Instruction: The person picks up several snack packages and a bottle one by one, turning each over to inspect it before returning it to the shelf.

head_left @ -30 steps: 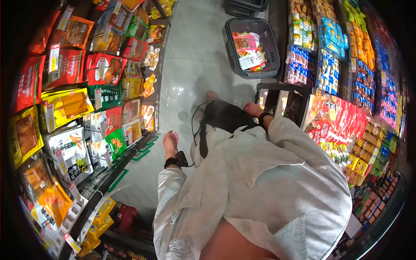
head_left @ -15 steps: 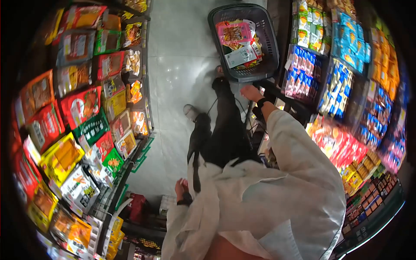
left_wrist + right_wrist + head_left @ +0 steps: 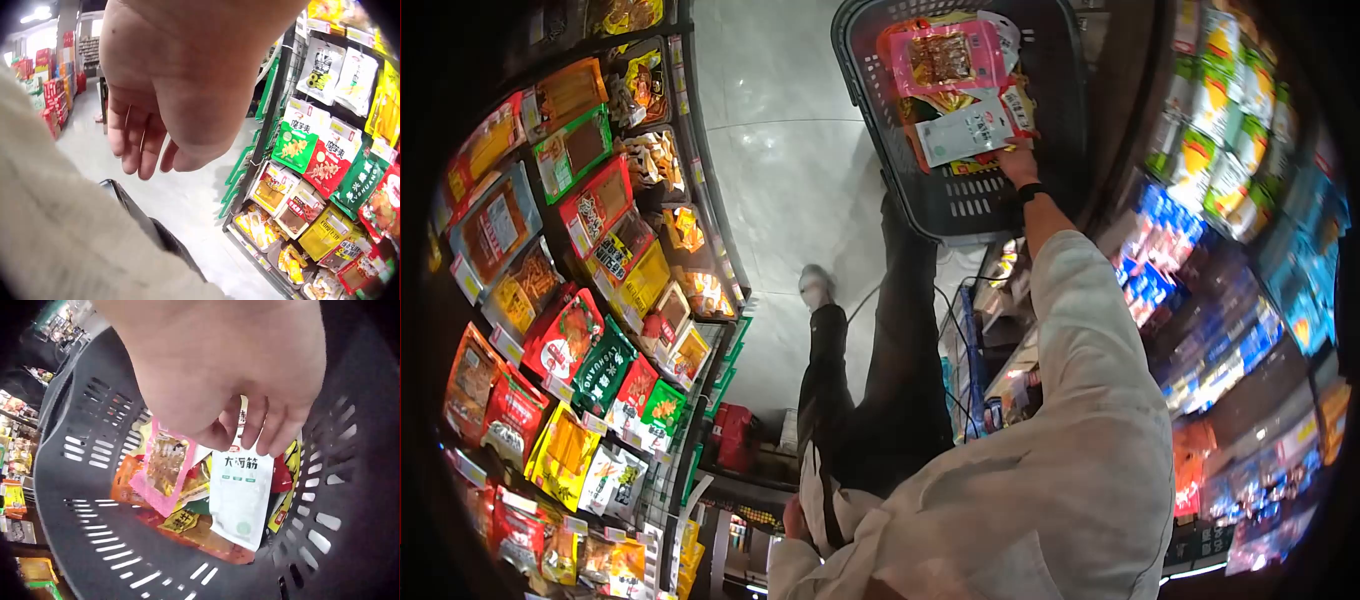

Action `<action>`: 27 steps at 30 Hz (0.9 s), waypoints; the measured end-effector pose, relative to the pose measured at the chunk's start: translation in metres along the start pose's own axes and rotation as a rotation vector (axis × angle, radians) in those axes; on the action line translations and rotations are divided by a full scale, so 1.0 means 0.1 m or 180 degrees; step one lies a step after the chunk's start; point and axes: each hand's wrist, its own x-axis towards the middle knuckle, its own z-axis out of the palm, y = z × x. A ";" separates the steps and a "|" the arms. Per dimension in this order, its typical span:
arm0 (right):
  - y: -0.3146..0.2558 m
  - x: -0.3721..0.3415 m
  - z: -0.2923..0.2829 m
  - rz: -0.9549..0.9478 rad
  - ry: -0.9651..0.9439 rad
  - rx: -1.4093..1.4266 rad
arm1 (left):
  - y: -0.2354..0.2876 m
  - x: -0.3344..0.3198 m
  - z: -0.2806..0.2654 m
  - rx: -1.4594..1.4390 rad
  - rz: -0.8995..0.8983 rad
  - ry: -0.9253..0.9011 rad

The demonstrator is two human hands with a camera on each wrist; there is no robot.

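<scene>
A grey shopping basket holds a white packet, a pink packet and several other colourful packets. My right hand reaches inside it. In the right wrist view, the curled fingers and thumb of my right hand pinch the top of the white packet; the pink packet lies beside it. My left hand hangs with loosely bent fingers, holding nothing, near the leg; in the head view only part of the left hand shows past the sleeve.
A rack of hanging snack packets lines the left side, with green hooks low along its edge. Shelves of packaged snacks stand at the right. A foot is on the grey floor between them. A red object sits at the lower left.
My right hand has moved from beside the basket into it and taken hold of the white packet. The basket appears nearer and larger. My left hand has moved down and back beside the body.
</scene>
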 end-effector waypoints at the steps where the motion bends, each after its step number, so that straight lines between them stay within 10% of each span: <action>1: 0.04 0.12 0.03 -0.0021 0.0038 0.0120 | 0.05 -0.11 0.05 -0.0010 -0.0031 0.0072; 8: 0.60 0.99 0.70 -0.0515 -0.0128 0.0867 | 0.27 -0.37 0.31 -0.0172 -0.0283 0.0353; 14: 0.16 0.19 0.63 0.0013 0.0093 0.0306 | -0.06 -0.08 -0.20 -0.0673 -0.0491 -0.0037; 27: -1.38 -2.40 -1.09 -0.1674 -0.0751 0.1850 | 0.20 0.11 0.36 -0.0577 0.0663 -0.0217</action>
